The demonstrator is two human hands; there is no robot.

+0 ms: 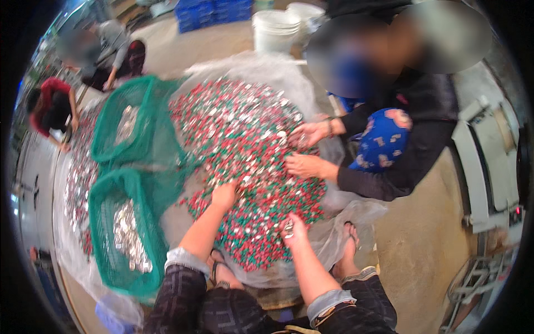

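A wide pile of small red, green and silver pieces [245,128] lies on a translucent sheet before me; their kind is too small to tell. My left hand [224,196] is down at the near left part of the pile, fingers curled onto the pieces, and what they hold, if anything, is hidden. Close to the pile's near right edge, my right hand [296,229] is curled around some shiny silver pieces [288,227]. Left of the pile, one green mesh-lined basket [100,222] contains silver pieces [130,234]. A second green basket [99,133] behind it holds fewer.
Across on the right, a co-worker's hands [308,150] touch the pile. Two more people work at the far left beside another heap [78,183]. White buckets [275,30] and blue crates [211,14] stand at the back. A pale machine [489,156] is at the right.
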